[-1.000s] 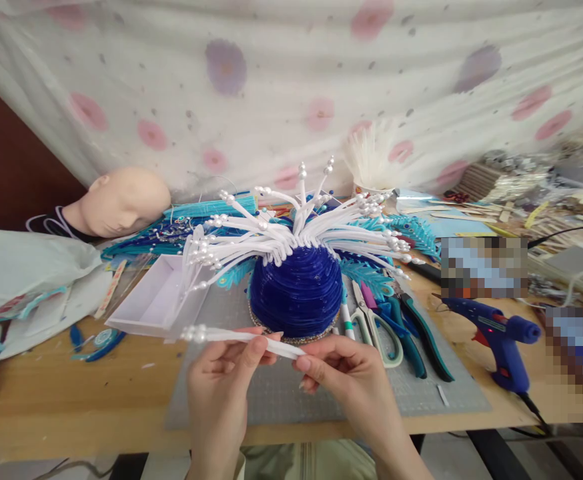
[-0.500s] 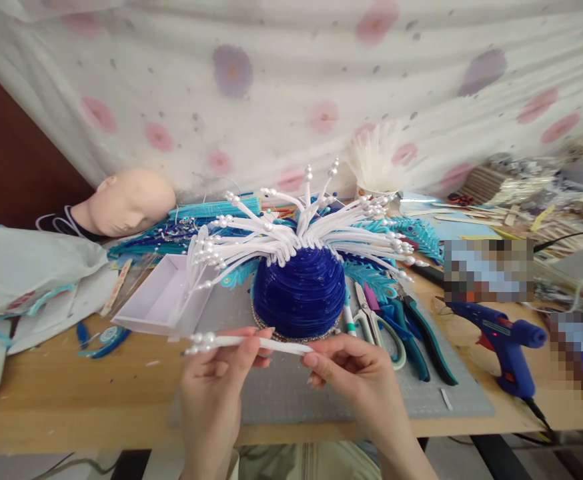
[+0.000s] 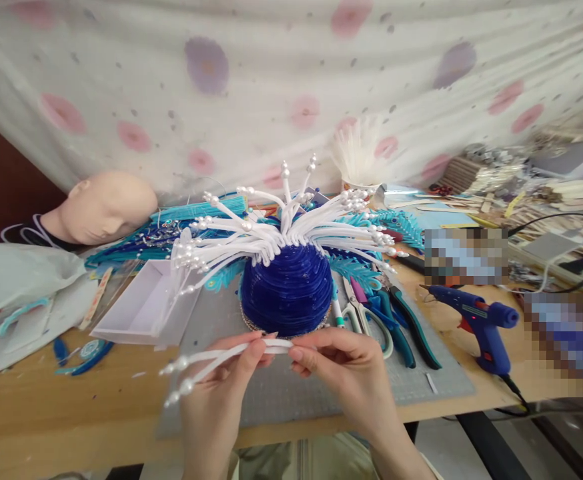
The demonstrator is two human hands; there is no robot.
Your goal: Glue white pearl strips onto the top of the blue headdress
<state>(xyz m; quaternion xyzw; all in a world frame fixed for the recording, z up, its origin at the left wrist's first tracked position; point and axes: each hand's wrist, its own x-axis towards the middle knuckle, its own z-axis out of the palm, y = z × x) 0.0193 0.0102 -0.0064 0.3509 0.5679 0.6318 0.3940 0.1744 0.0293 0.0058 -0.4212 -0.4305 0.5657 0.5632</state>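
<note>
Two white strands with pearl tips [image 3: 216,363] lie pinched between the fingers of my left hand [image 3: 221,387], their beaded ends pointing left and spread apart. At the other end of the strands, the fingertips of my right hand [image 3: 346,370] are closed on them. Just beyond both hands stands a dark blue dome [image 3: 287,287] with a beaded rim, topped by a fan of white pearl-tipped strands [image 3: 301,230]. Light blue feather-like pieces [image 3: 354,270] show at its sides.
A grey mat [image 3: 291,407] lies under the work. Scissors [image 3: 364,317], pliers [image 3: 414,327] and a blue glue gun [image 3: 479,320] are to the right. At left are a white box [image 3: 134,303], a mannequin head [image 3: 109,210] and a plastic bag [image 3: 21,273].
The beaded ends of the held strands have separated, one now hanging lower. My hands have moved slightly closer together. The whole view has shifted, so the scene sits farther left.
</note>
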